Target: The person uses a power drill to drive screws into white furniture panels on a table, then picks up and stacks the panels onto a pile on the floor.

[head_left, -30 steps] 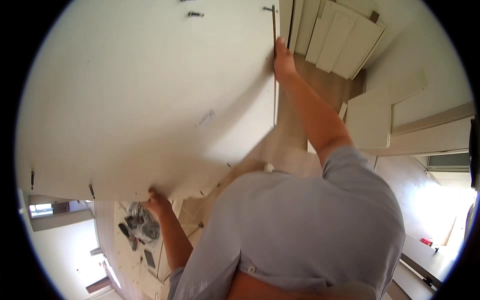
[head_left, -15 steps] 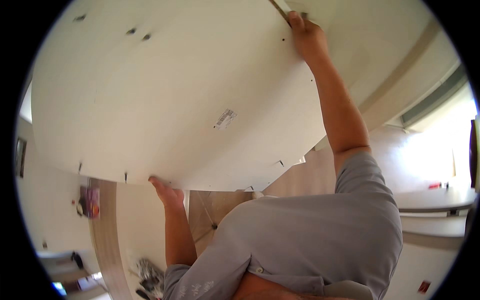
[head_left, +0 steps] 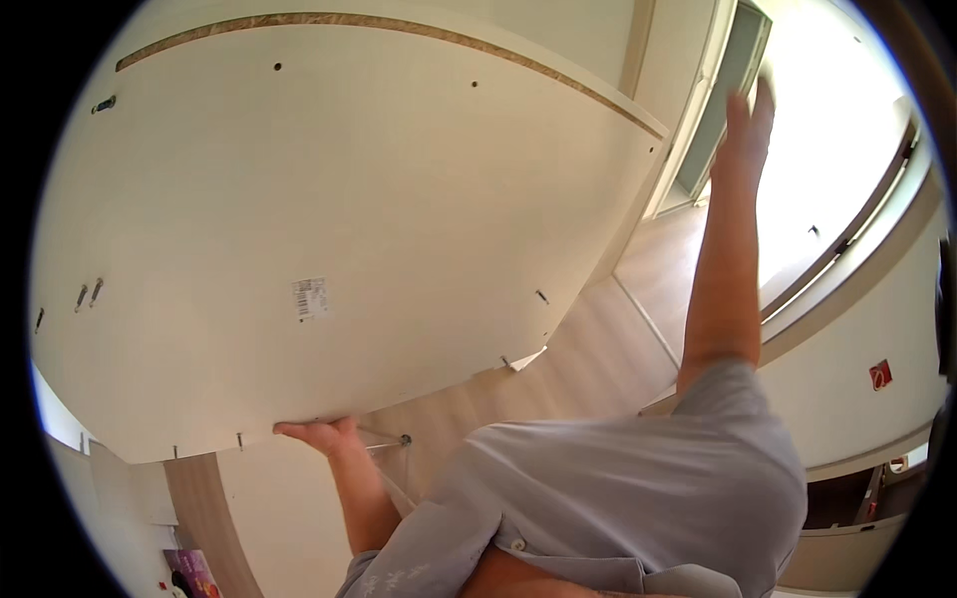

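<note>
A large white furniture panel (head_left: 399, 189) stands tilted in front of me, covering most of the left and middle of the view. A groove of bare chipboard (head_left: 349, 20) runs along its upper edge, several metal pins (head_left: 90, 293) jut from its face, and a printed label (head_left: 310, 299) is stuck near the middle. My left hand (head_left: 324, 433) grips the panel's lower edge, its thumb side showing and the other fingers hidden. Out to the upper right, my right hand (head_left: 743, 135) reaches up, apart from the panel, fingers stretched out and slightly blurred.
Behind my right hand are a tall, narrow grey opening (head_left: 731, 95) and bright light. White curved-looking boards (head_left: 847, 369) lie on the right, above a dark open compartment (head_left: 847, 498). Wooden floor (head_left: 608, 339) shows below the panel, with a thin-legged stand (head_left: 406, 441) near my left hand.
My right hand has let go of the panel's upper right edge and moved out to the right. The panel now appears lower and further left, its grooved edge visible. My left hand stays on the lower edge.
</note>
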{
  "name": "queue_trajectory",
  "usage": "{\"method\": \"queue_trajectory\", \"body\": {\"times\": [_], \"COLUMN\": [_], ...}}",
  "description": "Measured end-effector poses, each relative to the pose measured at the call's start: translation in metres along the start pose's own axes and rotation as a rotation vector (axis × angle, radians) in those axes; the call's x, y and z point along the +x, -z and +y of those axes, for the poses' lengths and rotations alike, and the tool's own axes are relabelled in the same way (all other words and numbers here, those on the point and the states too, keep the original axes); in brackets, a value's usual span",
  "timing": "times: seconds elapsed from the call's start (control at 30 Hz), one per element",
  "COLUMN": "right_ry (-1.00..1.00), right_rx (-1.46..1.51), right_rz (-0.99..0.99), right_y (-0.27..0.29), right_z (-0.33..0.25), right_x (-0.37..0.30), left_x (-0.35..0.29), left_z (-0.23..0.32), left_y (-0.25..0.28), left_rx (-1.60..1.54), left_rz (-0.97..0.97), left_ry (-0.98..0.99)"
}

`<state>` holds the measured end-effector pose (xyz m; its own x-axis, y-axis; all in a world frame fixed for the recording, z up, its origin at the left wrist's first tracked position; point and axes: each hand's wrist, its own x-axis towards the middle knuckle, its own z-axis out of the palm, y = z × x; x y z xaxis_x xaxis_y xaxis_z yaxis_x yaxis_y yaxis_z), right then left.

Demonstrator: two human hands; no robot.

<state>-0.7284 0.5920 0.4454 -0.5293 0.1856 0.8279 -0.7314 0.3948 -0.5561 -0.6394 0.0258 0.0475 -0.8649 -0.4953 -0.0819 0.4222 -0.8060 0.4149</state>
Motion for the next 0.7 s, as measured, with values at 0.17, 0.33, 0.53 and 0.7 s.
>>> {"method": "queue_trajectory", "body": {"times": [0.17,0.33,0.53,0.7], "right_ry": [-0.913,-0.928,-0.724,-0.549], "right_rx": [-0.113,0.173,-0.098,-0.638], "right_rz": [0.115,0.327,0.514,0.491], "right_y": [0.017,0.022,0.027,-0.011], "right_z": [0.158,0.155,0.049,-0.058], "right_x": [-0.287,-0.384,-0.332,-0.271], "left_x": [-0.028,-0.028,0.038,0.079], "left_z": [0.020,0.038,-0.023,-0.074], "left_y": [-0.032,-0.019,0.032,0.044], "left_rx": [0.176,0.174,-0.009,-0.028], "left_rz": [0.268,0.193,0.182,0.290], "left_ry": [0.083,0.243,0.526,0.785]}}
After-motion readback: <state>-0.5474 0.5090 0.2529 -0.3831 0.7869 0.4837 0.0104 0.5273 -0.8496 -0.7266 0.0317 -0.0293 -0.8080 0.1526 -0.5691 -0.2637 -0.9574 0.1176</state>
